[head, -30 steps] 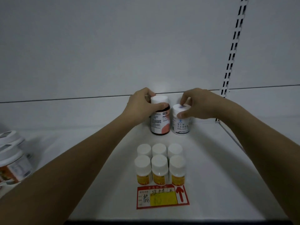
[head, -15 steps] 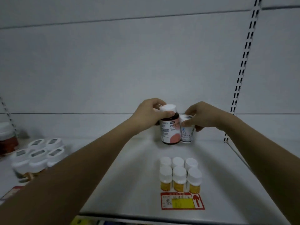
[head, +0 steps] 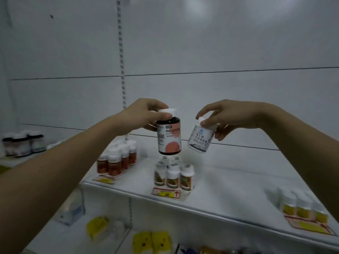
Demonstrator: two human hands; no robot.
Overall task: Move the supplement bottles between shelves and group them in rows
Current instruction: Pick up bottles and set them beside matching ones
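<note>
White slotted-panel shelving, dim light, frame partly motion-blurred. Left hand (head: pixel 145 114): fingers (head: pixel 156 105) curled over the white cap of the dark bottle (head: pixel 169 136), thumb pressed on the cap's front edge, so it's pinched by the cap only; bottle hangs upright in the air, white label with a pink-orange disc, clear of the shelf (head: pixel 229 191) below. Right hand (head: pixel 227 118): fingers (head: pixel 207 110) and thumb pinch the cap end of the white bottle (head: pixel 200 138), remaining fingers curled behind the body; bottle is tilted, base swung toward the left, also airborne. The two bottles are near each other but not touching, a gap shows between them. Directly under the dark bottle, a group of white-capped bottles with green-orange labels (head: pixel 173 176) stands in rows on the shelf, front row of three, at least one more row behind, count there unclear. A red-yellow price tag (head: pixel 167 194) lies flat in front of them. Left of that, brown-orange bottles (head: pixel 117 160) in a tight block with their own tag. Far right on the same shelf, blurred yellow-label bottles (head: pixel 304 208) behind a tag. Far left, dark-lidded jars (head: pixel 22 143) on the adjoining shelf. Lower shelf: yellow packs (head: pixel 152 242) and a pale box (head: pixel 71 211), too blurred to detail.
</note>
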